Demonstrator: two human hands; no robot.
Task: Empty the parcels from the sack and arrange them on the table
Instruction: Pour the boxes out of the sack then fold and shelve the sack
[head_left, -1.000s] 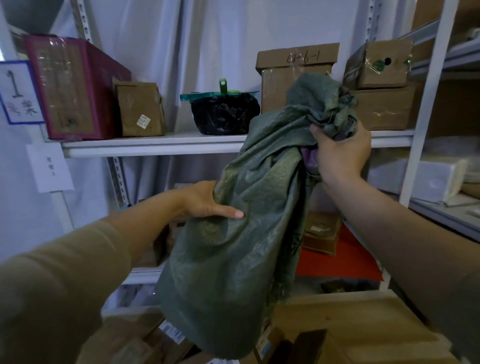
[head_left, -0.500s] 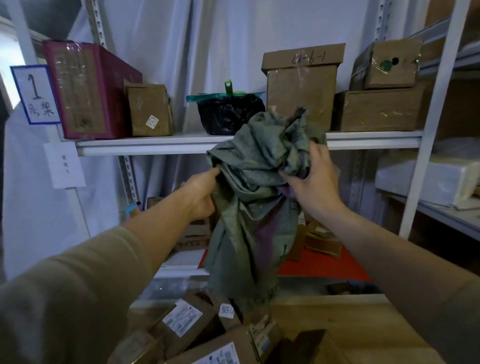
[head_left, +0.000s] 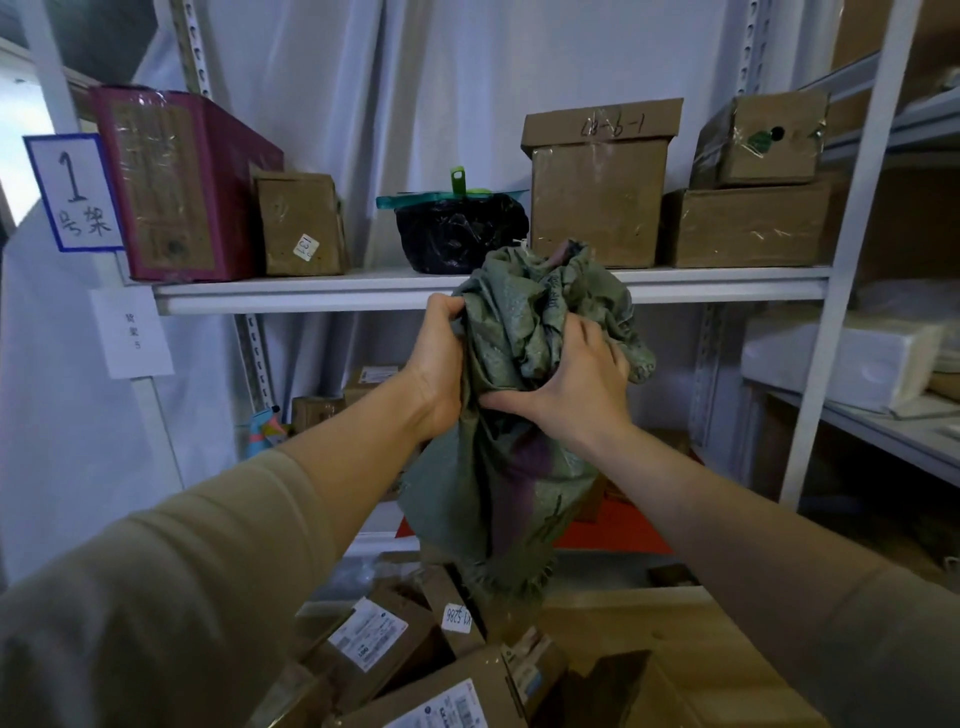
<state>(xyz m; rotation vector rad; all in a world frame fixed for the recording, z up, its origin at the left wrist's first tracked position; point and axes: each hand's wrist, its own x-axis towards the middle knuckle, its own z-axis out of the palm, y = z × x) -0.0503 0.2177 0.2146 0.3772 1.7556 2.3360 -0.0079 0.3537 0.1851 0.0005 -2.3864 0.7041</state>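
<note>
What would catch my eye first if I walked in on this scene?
Most likely the crumpled green sack, held up at the centre of the view and bunched between the left hand and the right hand. Below it, a jumble of brown labelled parcels lies on the wooden table. Behind, a white shelf carries a dark red box and a black bag.

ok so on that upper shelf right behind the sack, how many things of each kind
Brown cardboard boxes: 4 — small labelled, tall lidded, wide, one stacked on it
Maroon box: 1
Black bag under a teal lid: 1
Total: 6

Both hands, left and right, grip the green sack.
</note>
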